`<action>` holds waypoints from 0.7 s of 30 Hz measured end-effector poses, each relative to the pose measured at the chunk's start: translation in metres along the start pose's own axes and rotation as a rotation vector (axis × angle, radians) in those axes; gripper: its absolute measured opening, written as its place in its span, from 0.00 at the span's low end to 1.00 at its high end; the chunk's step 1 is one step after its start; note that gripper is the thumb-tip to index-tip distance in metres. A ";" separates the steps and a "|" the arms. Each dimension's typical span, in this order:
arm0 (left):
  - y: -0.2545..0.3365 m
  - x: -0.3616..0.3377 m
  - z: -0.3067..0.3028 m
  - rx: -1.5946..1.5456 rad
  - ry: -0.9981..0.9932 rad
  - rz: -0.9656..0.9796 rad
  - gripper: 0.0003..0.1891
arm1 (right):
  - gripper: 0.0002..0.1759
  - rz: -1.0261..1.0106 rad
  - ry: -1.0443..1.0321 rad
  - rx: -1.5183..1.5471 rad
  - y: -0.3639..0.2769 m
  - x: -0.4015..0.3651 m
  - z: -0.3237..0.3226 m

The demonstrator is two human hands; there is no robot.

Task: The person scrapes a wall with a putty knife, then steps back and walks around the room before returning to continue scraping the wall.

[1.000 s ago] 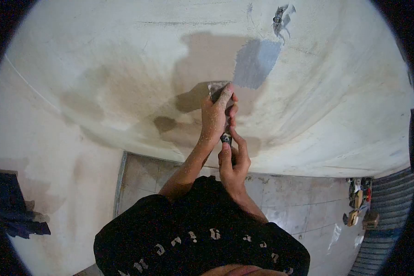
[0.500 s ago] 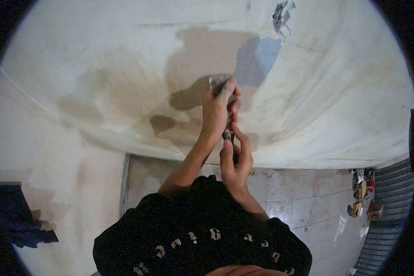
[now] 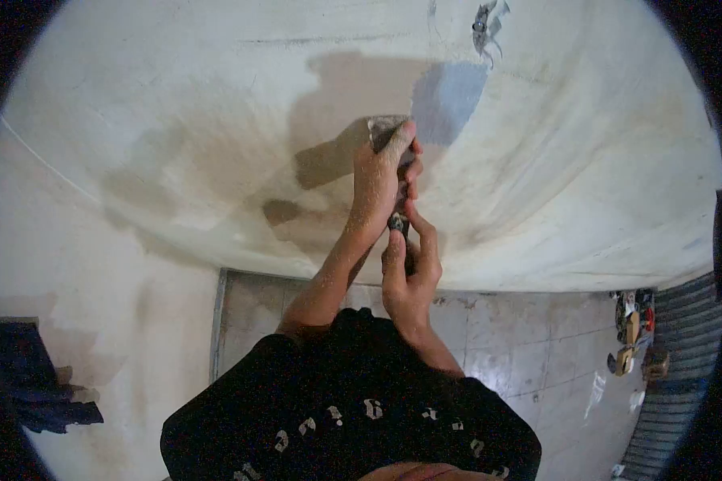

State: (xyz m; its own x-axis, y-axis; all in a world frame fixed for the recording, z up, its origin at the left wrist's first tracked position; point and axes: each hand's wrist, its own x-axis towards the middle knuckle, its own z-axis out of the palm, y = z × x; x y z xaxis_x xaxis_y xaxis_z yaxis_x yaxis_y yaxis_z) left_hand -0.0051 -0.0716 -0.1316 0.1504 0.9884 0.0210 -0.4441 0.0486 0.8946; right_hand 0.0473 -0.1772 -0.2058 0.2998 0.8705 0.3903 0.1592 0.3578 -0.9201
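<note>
A putty knife (image 3: 387, 127) with a broad, greyish, smeared blade is held up against the pale wall (image 3: 241, 96). My left hand (image 3: 375, 180), speckled with dust, is closed around its upper part, thumb lying along the blade. Lower down, my right hand (image 3: 410, 276) grips the dark handle end, its thumb and forefinger close to my left hand's heel. Just right of the blade is a grey-blue patch (image 3: 451, 103) on the wall. Part of the tool is hidden behind my fingers.
A torn-looking hole (image 3: 481, 30) with grey bits marks the wall higher up. Dark cloth (image 3: 24, 373) hangs at left. Tiled floor (image 3: 505, 345) lies below, with assorted small items (image 3: 630, 333) beside a corrugated metal sheet (image 3: 682, 385) at right.
Both hands and the putty knife have moved slightly up the wall, bringing the blade beside the grey-blue patch. The grip of each hand looks the same.
</note>
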 end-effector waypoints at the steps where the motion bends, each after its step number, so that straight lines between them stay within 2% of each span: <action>1: 0.002 0.001 0.002 0.005 -0.011 0.021 0.17 | 0.21 -0.023 0.013 0.000 0.002 0.003 0.003; 5: -0.004 0.002 -0.001 0.032 -0.009 -0.012 0.17 | 0.21 -0.057 0.031 -0.025 0.009 0.004 0.002; 8: 0.016 0.004 0.009 0.012 -0.037 0.045 0.18 | 0.21 -0.016 0.030 0.054 -0.006 0.010 0.004; 12: 0.003 -0.001 0.004 0.025 0.006 -0.007 0.18 | 0.20 -0.009 0.034 0.017 0.000 0.005 0.003; 19: 0.010 0.003 0.007 0.028 -0.034 0.068 0.18 | 0.20 0.010 0.042 0.007 -0.008 0.004 0.003; 21: 0.001 0.004 0.001 0.027 0.006 0.006 0.18 | 0.20 -0.029 0.041 -0.030 -0.001 0.004 0.004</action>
State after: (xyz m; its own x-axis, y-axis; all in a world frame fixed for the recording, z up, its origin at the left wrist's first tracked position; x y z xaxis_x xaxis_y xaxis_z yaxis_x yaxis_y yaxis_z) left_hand -0.0040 -0.0681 -0.1307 0.1422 0.9895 0.0242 -0.4212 0.0384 0.9061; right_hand 0.0443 -0.1723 -0.2034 0.3331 0.8450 0.4184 0.1963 0.3719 -0.9073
